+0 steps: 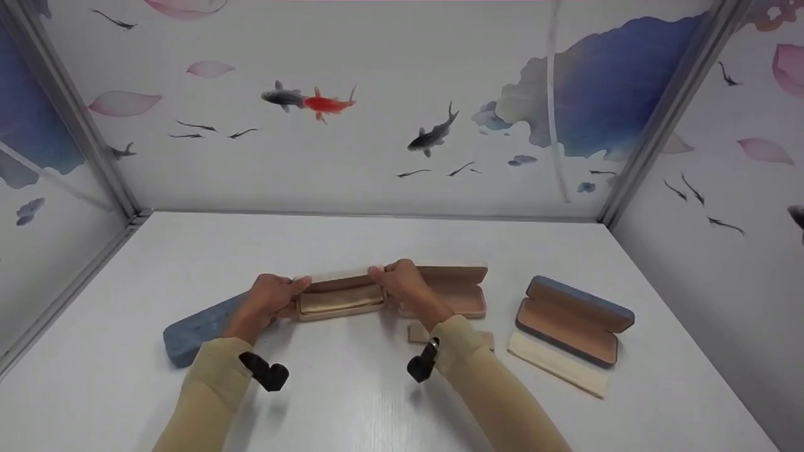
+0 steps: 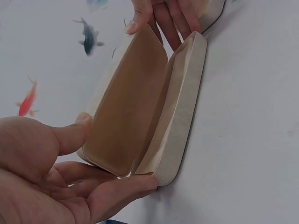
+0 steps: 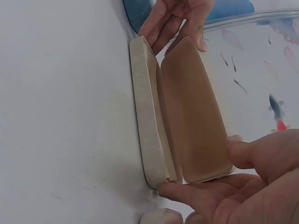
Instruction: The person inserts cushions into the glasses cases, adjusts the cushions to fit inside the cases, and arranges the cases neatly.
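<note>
Your left hand (image 1: 267, 298) and right hand (image 1: 408, 285) are gripping opposite ends of the cream case (image 1: 342, 312), standing open near the table's (image 1: 352, 389) middle, cloth (image 1: 342, 300) inside; it is probably feeling light and stiff-walled, those ends offering the surest hold.

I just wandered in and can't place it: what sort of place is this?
It looks like a small work booth, though its wider surroundings are out of view. Fish-printed panels stand on three sides, metal posts frame the corners, and a white table fills the space between.
</note>
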`<state>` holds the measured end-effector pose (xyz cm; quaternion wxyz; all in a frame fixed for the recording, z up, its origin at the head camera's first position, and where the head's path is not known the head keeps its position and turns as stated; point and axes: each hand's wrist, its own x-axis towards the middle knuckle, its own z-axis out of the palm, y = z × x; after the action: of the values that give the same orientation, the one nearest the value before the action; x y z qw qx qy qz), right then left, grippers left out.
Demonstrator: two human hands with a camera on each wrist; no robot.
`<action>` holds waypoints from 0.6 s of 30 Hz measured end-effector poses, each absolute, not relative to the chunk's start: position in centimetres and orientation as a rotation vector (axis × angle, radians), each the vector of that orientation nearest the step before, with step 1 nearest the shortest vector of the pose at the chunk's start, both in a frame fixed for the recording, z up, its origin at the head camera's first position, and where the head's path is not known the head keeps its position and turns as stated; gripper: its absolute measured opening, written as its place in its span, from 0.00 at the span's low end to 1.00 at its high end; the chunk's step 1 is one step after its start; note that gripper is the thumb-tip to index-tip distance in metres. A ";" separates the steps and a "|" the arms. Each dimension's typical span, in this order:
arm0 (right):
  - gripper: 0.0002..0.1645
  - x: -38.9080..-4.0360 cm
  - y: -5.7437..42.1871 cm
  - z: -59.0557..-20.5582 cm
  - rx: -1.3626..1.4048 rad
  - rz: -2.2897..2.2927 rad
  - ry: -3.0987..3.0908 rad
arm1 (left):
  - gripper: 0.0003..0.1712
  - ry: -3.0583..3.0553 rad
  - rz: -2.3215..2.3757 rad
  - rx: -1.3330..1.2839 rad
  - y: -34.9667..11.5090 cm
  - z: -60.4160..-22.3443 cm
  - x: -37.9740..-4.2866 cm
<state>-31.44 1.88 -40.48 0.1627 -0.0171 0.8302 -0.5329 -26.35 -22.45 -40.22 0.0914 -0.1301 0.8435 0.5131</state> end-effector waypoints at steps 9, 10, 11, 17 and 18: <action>0.34 -31.4 1.6 -40.7 -0.055 -1.519 2.414 | 0.38 2.484 1.537 -0.418 -22.0 -40.4 -26.3; 0.35 -31.4 1.5 -40.7 -0.063 -1.523 2.417 | 0.36 2.493 1.532 -0.426 -22.0 -40.4 -26.3; 0.35 -31.4 1.5 -40.8 -0.071 -1.520 2.427 | 0.33 2.508 1.520 -0.429 -22.0 -40.4 -26.2; 0.36 -31.5 1.6 -41.0 -0.077 -1.489 2.475 | 0.23 2.562 1.485 -0.380 -22.2 -40.9 -26.1; 0.36 -31.5 1.6 -41.0 -0.068 -1.490 2.473 | 0.24 2.562 1.493 -0.362 -22.2 -40.9 -26.1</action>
<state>-31.51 1.62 -41.00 0.1264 -0.0235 0.8495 -0.5116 -26.07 -22.24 -40.91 0.0770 -0.1210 0.8551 0.4982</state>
